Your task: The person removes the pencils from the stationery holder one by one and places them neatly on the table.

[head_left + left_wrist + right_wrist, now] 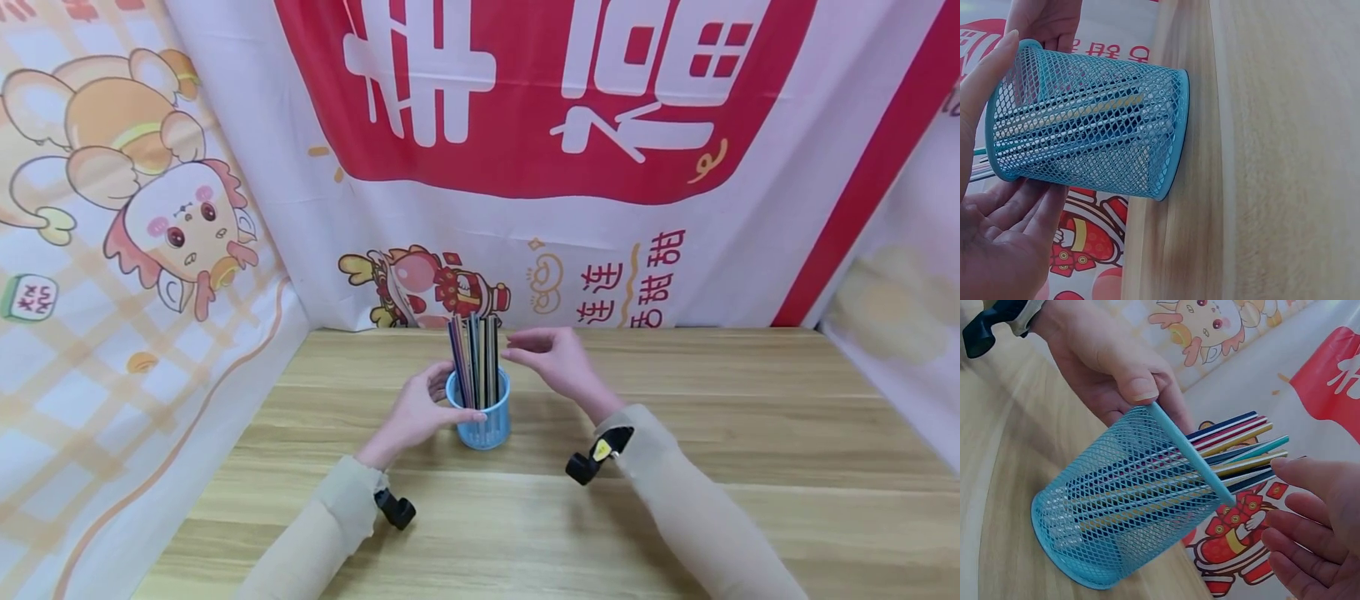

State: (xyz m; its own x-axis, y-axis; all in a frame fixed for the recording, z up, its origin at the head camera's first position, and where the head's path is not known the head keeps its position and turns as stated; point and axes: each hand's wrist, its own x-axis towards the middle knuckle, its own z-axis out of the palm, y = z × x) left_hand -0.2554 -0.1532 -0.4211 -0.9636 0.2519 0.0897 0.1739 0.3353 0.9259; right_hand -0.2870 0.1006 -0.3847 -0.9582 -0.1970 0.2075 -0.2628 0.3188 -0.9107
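A bare left hand (422, 408) grips a light-blue, cylindrical mesh cup (483, 435) of thin, straight, multicoloured sticks (472, 354).

Head view: the cup stands upright at the frame's centre on a pale wood-grain tabletop (712, 417), thumb and fingers curved round its rim; the bare right hand (555, 362), just right of the sticks, is loosely open, grasping nothing. Left wrist view: the cup lies across the upper left, thumb above, fingers below. Right wrist view: the cup spans left to centre; at the right edge, the right thumb meets the stick ends, contact unclear.
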